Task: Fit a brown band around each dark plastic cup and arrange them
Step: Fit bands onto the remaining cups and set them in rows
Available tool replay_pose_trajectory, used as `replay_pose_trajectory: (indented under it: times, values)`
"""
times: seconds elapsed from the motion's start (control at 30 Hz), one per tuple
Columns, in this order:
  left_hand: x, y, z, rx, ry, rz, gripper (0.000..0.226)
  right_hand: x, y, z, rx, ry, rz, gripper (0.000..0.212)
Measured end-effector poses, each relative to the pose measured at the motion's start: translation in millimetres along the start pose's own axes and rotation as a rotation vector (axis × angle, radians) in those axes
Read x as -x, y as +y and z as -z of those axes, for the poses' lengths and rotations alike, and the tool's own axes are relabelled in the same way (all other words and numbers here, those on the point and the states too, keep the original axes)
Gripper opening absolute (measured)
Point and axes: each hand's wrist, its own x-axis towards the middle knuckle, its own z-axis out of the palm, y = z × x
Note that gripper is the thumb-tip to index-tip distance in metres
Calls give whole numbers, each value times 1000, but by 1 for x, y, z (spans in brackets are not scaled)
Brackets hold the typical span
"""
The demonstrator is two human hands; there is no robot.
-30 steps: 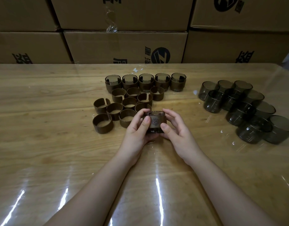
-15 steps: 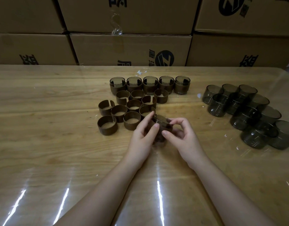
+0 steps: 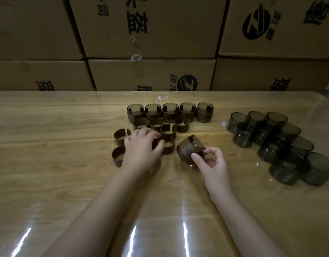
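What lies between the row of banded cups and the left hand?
Loose brown bands stand there on the table, between the banded cups and the left hand; the head view shows this.

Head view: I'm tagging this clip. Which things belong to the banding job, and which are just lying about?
Job: tilted cup in right hand; left hand on loose brown bands; row of banded cups; pile of bare cups.
Lying about: cardboard boxes; white scrap.
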Motion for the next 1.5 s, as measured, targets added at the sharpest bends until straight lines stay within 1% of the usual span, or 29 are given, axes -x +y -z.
replay_pose_trajectory:
  times: [0.07, 0.17, 0.2, 0.27, 0.43, 0.57, 0.7, 0.87, 1.0, 1.07, 1.1, 1.17, 1.2, 1.23, 1.27, 1.3, 1.37, 1.43, 1.5]
  values:
    - [-28, -2, -4, -63, -115, -46, 41, 0, 0, 1, 6, 8, 5, 25]
    - [-65, -5, -16, -182, -338, -86, 61, -2, -1, 4, 12, 32, -20, 24]
    - [-74, -6, -21, -213, -395, -97, 64, -2, 0, 5, 1, 37, -31, 24]
    - [-83, -5, -31, -244, -458, -116, 66, -2, 0, 5, -20, 50, -39, 25]
    - [-92, 2, -46, -284, -544, -129, 63, -6, 1, 4, -107, 55, -42, 24]
    - [-94, 6, -46, -260, -496, -123, 60, -6, 3, 4, -136, 56, -24, 23]
    - [-90, 9, -43, -294, -516, -132, 61, -7, 4, 3, -123, 51, -19, 24]
    - [-80, 15, -23, -328, -623, -166, 55, -7, 5, 6, -91, 39, -15, 24]
    - [-51, 17, -7, -320, -672, -234, 50, -6, 5, 6, -83, 37, -5, 23]
    - [-40, 17, 1, -313, -647, -268, 47, -6, 4, 6, -86, 51, 6, 23]
    - [-39, 17, 5, -305, -578, -297, 44, -5, 3, 6, -92, 60, 10, 23]
    - [-45, 21, 7, -270, -352, -353, 39, -5, 3, 6, -108, 74, 16, 23]
    - [-51, 24, 4, -246, -260, -360, 42, -5, 3, 6, -109, 78, 20, 23]
    - [-58, 27, -1, -226, -224, -348, 51, -5, 3, 6, -108, 79, 20, 23]
    - [-64, 32, -8, -216, -245, -324, 61, -5, 3, 6, -110, 80, 20, 23]
    - [-71, 37, -16, -223, -301, -295, 70, -5, 3, 6, -112, 83, 20, 23]
    - [-80, 44, -35, -275, -395, -271, 72, -5, 3, 7, -105, 83, 21, 23]
    - [-87, 47, -51, -322, -375, -280, 64, -6, 3, 8, -118, 82, 24, 23]
    - [-92, 48, -56, -367, -300, -316, 63, -7, 2, 8, -122, 84, 30, 23]
